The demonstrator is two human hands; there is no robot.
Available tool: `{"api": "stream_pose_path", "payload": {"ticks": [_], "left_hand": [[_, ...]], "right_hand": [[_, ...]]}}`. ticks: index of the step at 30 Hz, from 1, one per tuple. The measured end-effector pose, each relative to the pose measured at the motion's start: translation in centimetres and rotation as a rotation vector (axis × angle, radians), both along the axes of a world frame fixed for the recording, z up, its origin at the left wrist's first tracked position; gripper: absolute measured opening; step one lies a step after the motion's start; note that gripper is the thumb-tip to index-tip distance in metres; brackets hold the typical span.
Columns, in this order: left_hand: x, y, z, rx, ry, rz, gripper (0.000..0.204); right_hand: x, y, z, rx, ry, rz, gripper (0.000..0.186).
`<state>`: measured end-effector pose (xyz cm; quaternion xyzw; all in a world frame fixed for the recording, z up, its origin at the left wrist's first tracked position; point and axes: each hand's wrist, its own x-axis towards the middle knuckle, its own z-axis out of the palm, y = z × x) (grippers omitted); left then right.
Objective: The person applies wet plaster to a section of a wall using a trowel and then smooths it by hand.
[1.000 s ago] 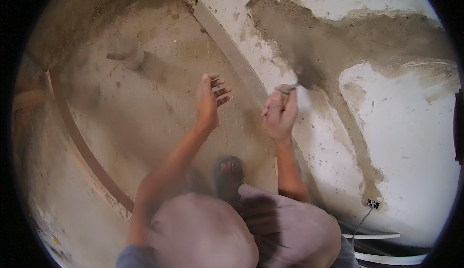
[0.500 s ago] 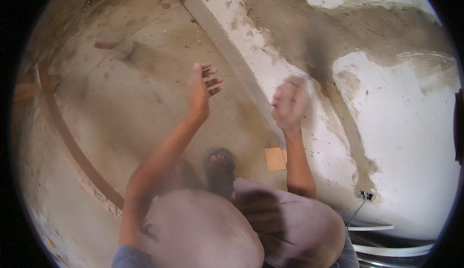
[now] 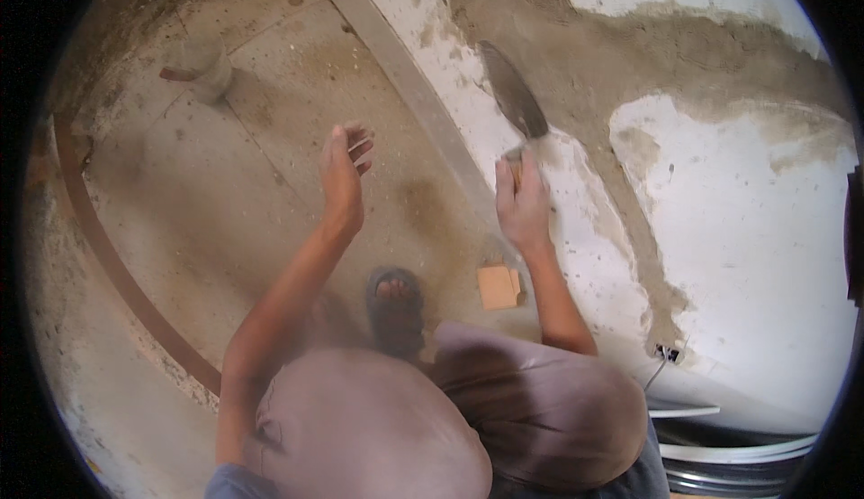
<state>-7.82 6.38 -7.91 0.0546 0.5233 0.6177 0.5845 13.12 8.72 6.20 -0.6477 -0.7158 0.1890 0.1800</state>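
Note:
My right hand (image 3: 525, 206) is closed around the handle of a trowel. The trowel's dark, pointed blade (image 3: 515, 89) tilts up and to the left, in front of the wall's white edge and the rough grey mortar (image 3: 576, 76). I cannot tell whether the blade touches the wall. To the left, my left hand (image 3: 344, 175) hovers over the floor, its fingers loosely curved and apart with nothing in them. A narrower mortar strip (image 3: 637, 220) runs down the white wall to the right of my right hand.
A bucket-like container (image 3: 214, 71) stands on the dusty floor at far left. A tan block (image 3: 499, 287) lies by the wall's base, near my sandalled foot (image 3: 394, 301). A wall box (image 3: 668, 353) has a cable hanging out. White and dark coils (image 3: 738, 452) lie lower right.
The trowel blade, smeared by motion before, has swung left and shows more clearly. My right hand has turned and shifted slightly left; my left hand has also drifted left.

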Motion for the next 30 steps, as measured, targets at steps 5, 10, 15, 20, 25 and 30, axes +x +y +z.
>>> {"api": "stream_pose_path", "payload": {"ticks": [5, 10, 15, 20, 25, 30], "left_hand": [[0.5, 0.1, -0.8, 0.026, 0.091, 0.005, 0.062], [0.2, 0.3, 0.3, 0.039, 0.112, 0.018, 0.065], [-0.3, 0.3, 0.6, 0.023, 0.129, 0.009, 0.066], [0.3, 0.3, 0.4, 0.058, 0.114, 0.010, 0.064], [0.3, 0.2, 0.5, 0.050, 0.082, -0.010, 0.063], [0.5, 0.0, 0.5, 0.060, 0.091, 0.003, 0.062]], "right_hand": [[0.7, -0.2, -1.6, 0.259, 0.200, 0.084, 0.030], [-0.7, -0.9, -0.2, 0.187, 0.087, 0.006, 0.028], [0.1, 1.1, -0.6, 0.116, -0.021, -0.043, 0.026], [1.1, 0.2, -0.6, 0.351, -0.020, 0.041, 0.027], [0.5, 0.0, 0.0, 0.187, 0.156, -0.069, 0.021], [0.3, 1.8, 0.0, 0.047, -0.129, -0.043, 0.025]]}}
